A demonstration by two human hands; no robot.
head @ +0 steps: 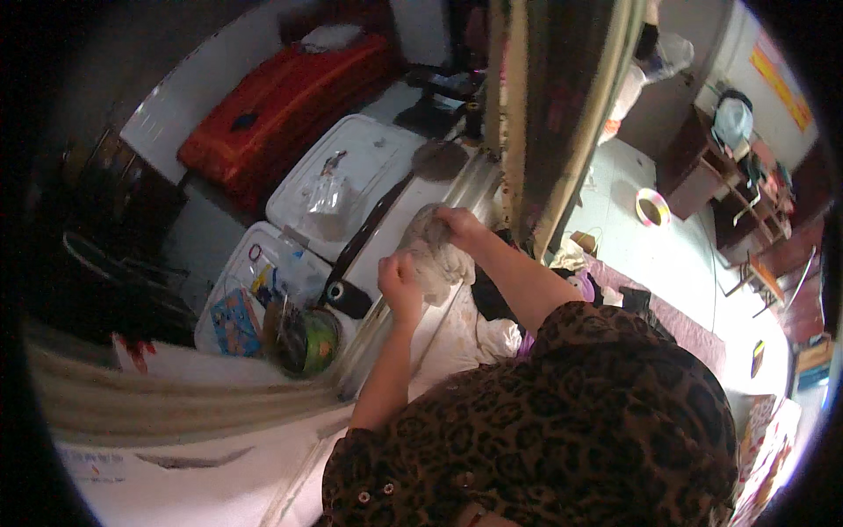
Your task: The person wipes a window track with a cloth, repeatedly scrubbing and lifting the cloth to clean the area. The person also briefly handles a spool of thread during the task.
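Observation:
A crumpled light-grey cloth (429,257) hangs bunched between my two hands, above a white ledge with sliding-window rails (375,319). My right hand (463,228) grips its upper right part. My left hand (399,282), curled into a fist, is closed at the cloth's left edge. The fingers of both hands are partly hidden. Beneath and behind the cloth, a stained white fabric (454,336) lies along the near side of the rails.
Beyond the rails are white plastic lids (375,151) bearing clear bags, a blue patterned book or box (236,323) and a green round container (321,339). A brown curtain or frame (560,118) rises at right. A red-covered bench (276,118) stands behind; a ring-shaped roll (653,207) lies on the floor.

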